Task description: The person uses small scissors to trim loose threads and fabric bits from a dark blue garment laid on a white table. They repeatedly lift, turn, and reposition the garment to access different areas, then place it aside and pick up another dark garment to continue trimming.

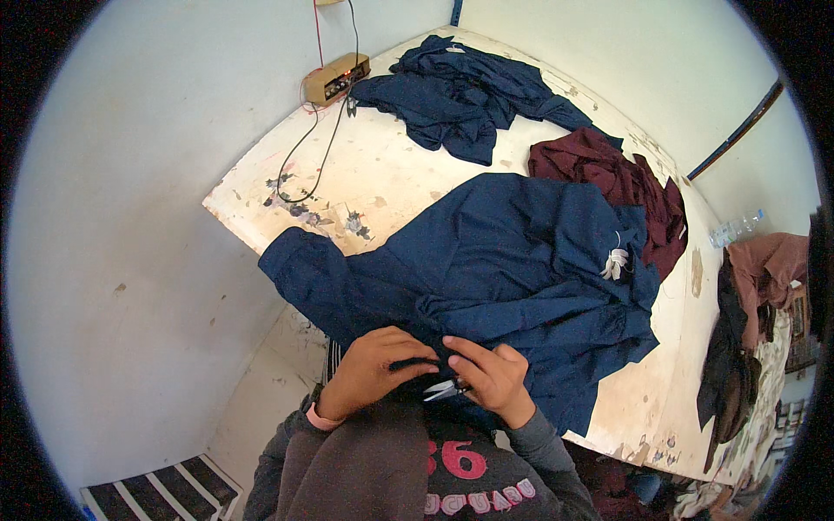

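A navy blue garment (pixel 512 243) lies spread over the near part of the table, with one sleeve reaching left and a white tag (pixel 615 263) on a string near its right end. At the near edge, my left hand (pixel 373 373) is closed on a fold of the cloth between thumb and fingers. Close to its right, my right hand (pixel 495 375) keeps a small pair of scissors (pixel 443 390) in its palm, blades pointing left. Its index finger and thumb reach to the same fold. The scissors' handles are mostly hidden by the fingers.
Another navy garment (pixel 460 95) lies crumpled at the far end, and a maroon one (pixel 599 169) sits beyond mine on the right. A tan electrical box (pixel 337 80) with loose cables stands at the far left edge. A clear plastic bottle (pixel 738 227) lies at right by brown clothes (pixel 764 269).
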{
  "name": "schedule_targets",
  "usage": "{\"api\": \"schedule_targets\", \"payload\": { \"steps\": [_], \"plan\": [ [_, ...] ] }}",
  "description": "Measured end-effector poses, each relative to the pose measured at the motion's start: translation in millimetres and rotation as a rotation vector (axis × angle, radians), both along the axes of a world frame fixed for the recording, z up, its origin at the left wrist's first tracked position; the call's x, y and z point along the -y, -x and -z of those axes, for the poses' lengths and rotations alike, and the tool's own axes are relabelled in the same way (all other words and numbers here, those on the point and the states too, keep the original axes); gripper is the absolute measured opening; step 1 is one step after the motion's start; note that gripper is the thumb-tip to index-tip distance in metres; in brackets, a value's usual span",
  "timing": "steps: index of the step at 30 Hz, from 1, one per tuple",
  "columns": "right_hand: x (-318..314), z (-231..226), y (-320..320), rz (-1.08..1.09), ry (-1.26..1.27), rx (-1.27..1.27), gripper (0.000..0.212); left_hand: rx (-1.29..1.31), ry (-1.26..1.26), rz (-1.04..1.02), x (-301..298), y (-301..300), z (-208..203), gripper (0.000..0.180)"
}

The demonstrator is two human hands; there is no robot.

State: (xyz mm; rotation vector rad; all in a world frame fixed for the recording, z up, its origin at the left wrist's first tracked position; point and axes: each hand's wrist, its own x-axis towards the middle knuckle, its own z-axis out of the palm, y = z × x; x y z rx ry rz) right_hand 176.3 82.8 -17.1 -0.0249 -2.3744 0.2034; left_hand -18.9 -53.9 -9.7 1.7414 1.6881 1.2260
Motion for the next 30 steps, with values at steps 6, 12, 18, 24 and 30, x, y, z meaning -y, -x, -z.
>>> {"api": "schedule_targets", "payload": {
  "steps": [6, 12, 18, 24, 30],
  "plan": [
    [-1.4, 5.0, 1.9, -0.007, 0.108, -0.054, 0.037, -0.045, -0.158, -0.067, 0.1, -0.6, 11.6, 0.023],
    [-3.1, -18.6, 4.7, -0.018, 0.905, -0.11, 0.039, 0.322, -0.086, -0.12, 4.0, 10.9, 17.4, 0.021],
    [-16.6, -24.6, 27.6, -0.236, 1.202, -0.014, 0.022, 0.446, -0.039, -0.036, 2.7, 5.2, 13.5, 0.02],
    [-21.1, -7.2, 29.1, -0.205, 1.475, -0.311, 0.015, 0.447, -0.033, -0.026, 6.1, 3.3, 12.9, 0.021],
    [-11.8, -14.5, 27.0, -0.299, 1.62, -0.302, 0.015, 0.754, 0.017, -0.095, 12.4, 1.5, 29.6, 0.021]
  ]
}}
